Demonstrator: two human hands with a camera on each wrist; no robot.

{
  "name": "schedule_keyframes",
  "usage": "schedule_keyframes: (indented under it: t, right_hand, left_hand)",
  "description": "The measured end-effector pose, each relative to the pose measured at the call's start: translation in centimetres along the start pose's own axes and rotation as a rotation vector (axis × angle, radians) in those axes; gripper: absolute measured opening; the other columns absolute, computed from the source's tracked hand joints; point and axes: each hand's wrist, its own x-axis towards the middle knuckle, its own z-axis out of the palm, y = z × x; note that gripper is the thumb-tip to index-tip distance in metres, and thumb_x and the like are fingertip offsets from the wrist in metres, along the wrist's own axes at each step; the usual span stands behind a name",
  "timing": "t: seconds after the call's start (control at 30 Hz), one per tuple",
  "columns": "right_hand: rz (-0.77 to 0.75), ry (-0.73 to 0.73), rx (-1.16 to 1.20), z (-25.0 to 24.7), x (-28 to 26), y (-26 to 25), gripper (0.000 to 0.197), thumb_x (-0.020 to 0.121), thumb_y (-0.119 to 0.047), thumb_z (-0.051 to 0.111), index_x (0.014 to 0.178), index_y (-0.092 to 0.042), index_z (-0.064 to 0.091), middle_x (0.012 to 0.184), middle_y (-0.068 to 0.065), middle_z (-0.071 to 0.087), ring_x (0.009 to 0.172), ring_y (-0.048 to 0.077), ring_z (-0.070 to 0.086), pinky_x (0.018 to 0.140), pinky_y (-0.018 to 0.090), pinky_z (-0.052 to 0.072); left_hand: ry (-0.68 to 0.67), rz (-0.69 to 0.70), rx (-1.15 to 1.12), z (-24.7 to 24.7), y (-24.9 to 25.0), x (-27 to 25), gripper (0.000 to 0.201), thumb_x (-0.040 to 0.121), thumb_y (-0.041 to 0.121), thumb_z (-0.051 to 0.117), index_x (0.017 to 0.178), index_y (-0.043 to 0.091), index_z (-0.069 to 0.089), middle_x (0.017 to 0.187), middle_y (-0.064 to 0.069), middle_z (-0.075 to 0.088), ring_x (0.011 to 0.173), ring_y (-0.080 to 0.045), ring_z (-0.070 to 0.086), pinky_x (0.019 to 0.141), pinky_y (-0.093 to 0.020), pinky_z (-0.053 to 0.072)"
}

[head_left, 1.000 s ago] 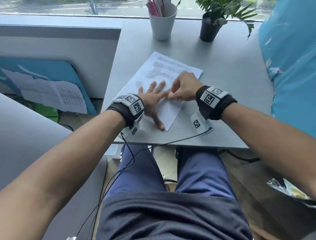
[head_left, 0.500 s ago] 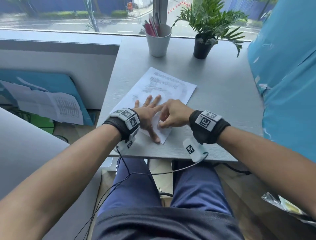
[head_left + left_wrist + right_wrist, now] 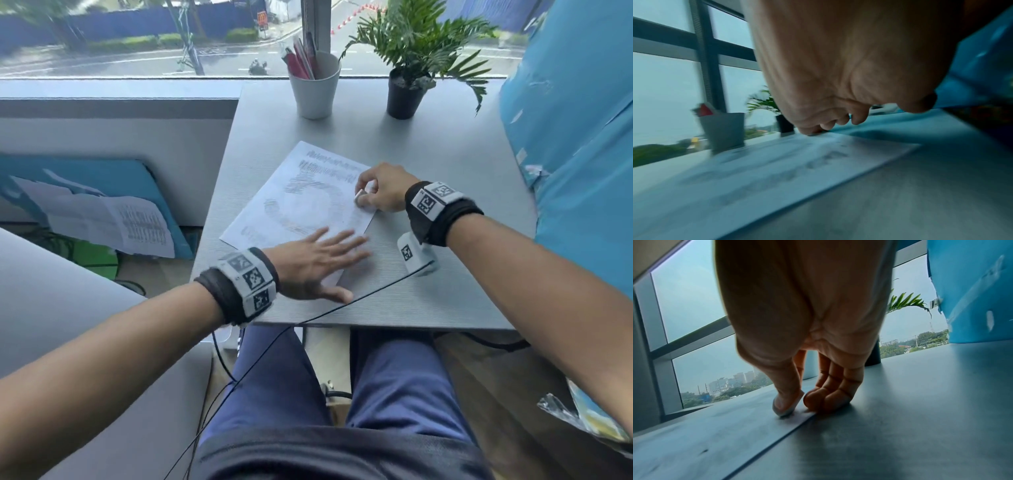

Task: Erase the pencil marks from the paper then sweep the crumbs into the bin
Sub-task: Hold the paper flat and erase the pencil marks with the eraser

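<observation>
Pinching hand: right hand (image 3: 383,190) grips a small white eraser (image 3: 362,198); thumb and index clamp it, the eraser's lower end touching the paper (image 3: 301,202) just inside its right edge; the other fingers (image 3: 830,395) curl together beside the thumb, their tips on the table at that edge
Pressing hand: left hand (image 3: 315,265) lies flat, fingers straight and spread apart; the fingertips rest on the paper's near corner, the thumb on bare table beside it
Paper: white sheet lying askew on the grey table (image 3: 445,164); grey pencil marks (image 3: 308,181) remain ahead of the left fingertips and to the left of the eraser
Beyond the fingers: a white cup (image 3: 315,89) of pens and a potted plant (image 3: 407,85) stand well apart from both hands, by the window
Bin: cannot tell where it is
</observation>
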Motion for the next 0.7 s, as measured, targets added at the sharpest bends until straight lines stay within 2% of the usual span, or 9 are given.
schedule_keyframes:
  t: [0.07, 0.17, 0.27, 0.33, 0.37, 0.47, 0.53, 0.63, 0.7]
  right_hand:
    - [-0.006, -0.023, -0.013, 0.0, 0.2, 0.0, 0.010, 0.083, -0.027, 0.072, 0.093, -0.023, 0.071, 0.088, -0.002, 0.055, 0.086, 0.017, 0.053, 0.076, 0.024, 0.037]
    - [-0.005, -0.037, -0.020, -0.2, 0.3, 0.0, 0.011, 0.083, -0.028, 0.072, 0.094, -0.024, 0.071, 0.085, -0.005, 0.052, 0.087, 0.017, 0.052, 0.077, 0.025, 0.038]
    - [-0.023, -0.019, -0.039, -0.3, 0.1, -0.1, 0.015, 0.084, -0.027, 0.072, 0.098, -0.022, 0.072, 0.084, -0.006, 0.050, 0.088, 0.016, 0.050, 0.076, 0.024, 0.035]
    - [-0.024, -0.018, -0.035, -0.3, 0.1, -0.1, 0.016, 0.084, -0.028, 0.072, 0.099, -0.022, 0.072, 0.081, -0.009, 0.049, 0.088, 0.016, 0.049, 0.075, 0.025, 0.035]
    - [-0.021, -0.019, -0.034, -0.3, 0.1, -0.1, 0.016, 0.084, -0.028, 0.072, 0.099, -0.022, 0.072, 0.080, -0.011, 0.048, 0.087, 0.016, 0.050, 0.075, 0.025, 0.035]
    - [-0.024, -0.015, -0.045, -0.3, 0.1, -0.1, 0.017, 0.084, -0.028, 0.072, 0.100, -0.022, 0.072, 0.084, -0.007, 0.049, 0.086, 0.016, 0.049, 0.075, 0.024, 0.034]
    - [-0.017, -0.016, -0.039, -0.3, 0.1, -0.2, 0.017, 0.084, -0.029, 0.072, 0.100, -0.022, 0.072, 0.086, -0.007, 0.049, 0.088, 0.016, 0.049, 0.077, 0.024, 0.035]
    - [0.000, -0.019, -0.030, -0.3, 0.0, -0.3, 0.015, 0.084, -0.030, 0.073, 0.098, -0.025, 0.072, 0.079, -0.014, 0.047, 0.088, 0.016, 0.050, 0.076, 0.025, 0.036]
    - [-0.003, -0.009, -0.023, -0.2, -0.1, -0.3, 0.013, 0.084, -0.029, 0.073, 0.096, -0.025, 0.072, 0.079, -0.011, 0.049, 0.087, 0.016, 0.050, 0.076, 0.024, 0.036]
  left_hand:
    - [-0.039, 0.098, 0.032, 1.3, 1.5, -0.1, 0.086, 0.095, 0.072, 0.029, 0.160, 0.026, -0.003, 0.166, 0.004, -0.015, 0.152, -0.015, -0.017, 0.122, -0.043, -0.012]
    - [-0.068, 0.070, 0.003, 1.6, 0.3, -1.3, 0.081, 0.093, 0.070, 0.018, 0.159, 0.031, -0.007, 0.165, 0.007, -0.019, 0.151, -0.015, -0.021, 0.121, -0.043, -0.014]
    - [-0.052, -0.159, -0.038, 1.2, -2.5, -2.3, 0.085, 0.087, 0.078, 0.008, 0.158, 0.033, -0.012, 0.163, 0.007, -0.024, 0.150, -0.015, -0.023, 0.121, -0.045, -0.014]
    - [-0.012, -0.358, -0.041, 0.8, -4.0, -2.6, 0.095, 0.082, 0.084, 0.004, 0.158, 0.029, -0.014, 0.163, 0.003, -0.025, 0.151, -0.018, -0.020, 0.122, -0.046, -0.013]
    - [0.011, -0.387, -0.022, 0.6, -4.2, -2.5, 0.098, 0.081, 0.085, 0.004, 0.158, 0.026, -0.015, 0.163, 0.001, -0.025, 0.152, -0.019, -0.019, 0.122, -0.046, -0.012]
    - [0.037, -0.134, 0.045, 0.3, -2.1, -1.3, 0.091, 0.089, 0.078, 0.012, 0.158, 0.023, -0.012, 0.164, 0.004, -0.021, 0.151, -0.015, -0.020, 0.122, -0.042, -0.014]
    - [-0.030, 0.024, 0.026, 0.3, -0.4, -0.1, 0.087, 0.092, 0.074, 0.016, 0.159, 0.025, -0.008, 0.165, 0.006, -0.017, 0.151, -0.013, -0.019, 0.122, -0.041, -0.014]
    - [-0.084, 0.016, -0.066, -0.2, -1.3, 1.0, 0.076, 0.096, 0.068, 0.020, 0.159, 0.033, -0.004, 0.165, 0.009, -0.017, 0.152, -0.015, -0.017, 0.122, -0.050, -0.010]
    - [-0.055, -0.083, -0.066, -0.9, -3.2, 1.2, 0.075, 0.097, 0.066, 0.026, 0.158, 0.037, -0.005, 0.164, 0.006, -0.020, 0.151, -0.017, -0.019, 0.121, -0.056, -0.009]
